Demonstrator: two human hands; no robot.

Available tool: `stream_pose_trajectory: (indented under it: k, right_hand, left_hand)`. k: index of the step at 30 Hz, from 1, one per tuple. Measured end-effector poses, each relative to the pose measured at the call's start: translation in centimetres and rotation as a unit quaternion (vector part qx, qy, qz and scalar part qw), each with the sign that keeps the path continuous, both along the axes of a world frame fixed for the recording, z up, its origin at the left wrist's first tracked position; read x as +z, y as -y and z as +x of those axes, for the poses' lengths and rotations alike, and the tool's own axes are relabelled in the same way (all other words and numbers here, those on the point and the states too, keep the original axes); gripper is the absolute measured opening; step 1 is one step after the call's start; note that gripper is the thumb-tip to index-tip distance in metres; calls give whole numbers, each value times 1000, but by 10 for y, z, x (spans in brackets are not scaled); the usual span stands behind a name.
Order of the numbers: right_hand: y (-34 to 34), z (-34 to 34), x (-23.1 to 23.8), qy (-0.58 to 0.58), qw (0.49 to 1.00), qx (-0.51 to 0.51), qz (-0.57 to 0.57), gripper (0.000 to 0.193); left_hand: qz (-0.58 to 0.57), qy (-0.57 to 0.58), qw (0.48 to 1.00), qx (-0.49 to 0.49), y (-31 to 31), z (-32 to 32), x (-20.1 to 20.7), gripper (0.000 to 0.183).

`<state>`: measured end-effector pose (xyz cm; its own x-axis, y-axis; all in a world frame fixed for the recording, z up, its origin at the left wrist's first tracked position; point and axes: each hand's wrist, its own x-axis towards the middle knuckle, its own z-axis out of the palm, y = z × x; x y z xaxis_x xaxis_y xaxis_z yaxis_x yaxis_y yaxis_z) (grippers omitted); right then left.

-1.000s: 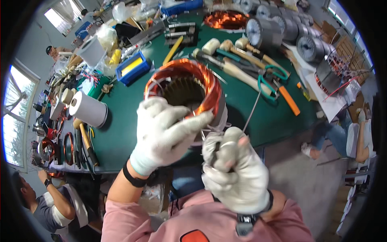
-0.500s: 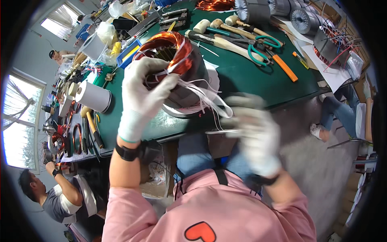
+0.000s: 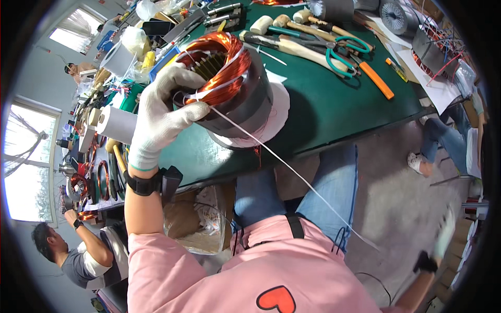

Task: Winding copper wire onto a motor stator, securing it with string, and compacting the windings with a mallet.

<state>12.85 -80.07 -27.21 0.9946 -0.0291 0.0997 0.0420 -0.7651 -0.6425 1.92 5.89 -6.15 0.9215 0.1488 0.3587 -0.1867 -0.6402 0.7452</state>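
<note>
A motor stator (image 3: 248, 101) with a grey cylindrical body and a ring of copper winding (image 3: 229, 78) on top stands on a round white pad (image 3: 279, 112) on the green table. My left hand (image 3: 166, 107), in a white glove, closes on the winding's near left side, fingers inside the ring and thumb outside. From beside that thumb a thin white cord (image 3: 292, 169) stretches taut down to the right across my lap, fading into blur. Far out at the right, my gloved right hand (image 3: 445, 232) is smeared by motion; its fingers and any hold on the cord cannot be made out.
Mallets (image 3: 261, 24), green-handled scissors (image 3: 342, 60) and an orange-handled tool (image 3: 376, 81) lie across the table's far side. Another wound stator (image 3: 430, 52) is at the right. A white spool (image 3: 117, 124) stands left. Co-workers sit at the left (image 3: 78, 250) and right (image 3: 454, 135).
My right hand has swept far out to the right and down. The bunched white cord near the stator is now drawn into one straight line. My left hand has shifted slightly left.
</note>
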Motion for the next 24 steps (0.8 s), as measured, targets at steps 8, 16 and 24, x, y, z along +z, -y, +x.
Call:
stream_pose_trajectory:
  k: [8,16,24]
  right_hand:
    - [-576,-33,169,-466,699,417,347,32]
    - [-632,-40,181,-560,523,228,601,28]
    - [-638,-10,164,-160,858,445,199,35]
  left_hand:
    - [10,-47,998,-52,-5,-1,8,54]
    - [129,-146,977,-89,-10,19,47,47]
    - [469,-19,851,-235,-41,70,51,36]
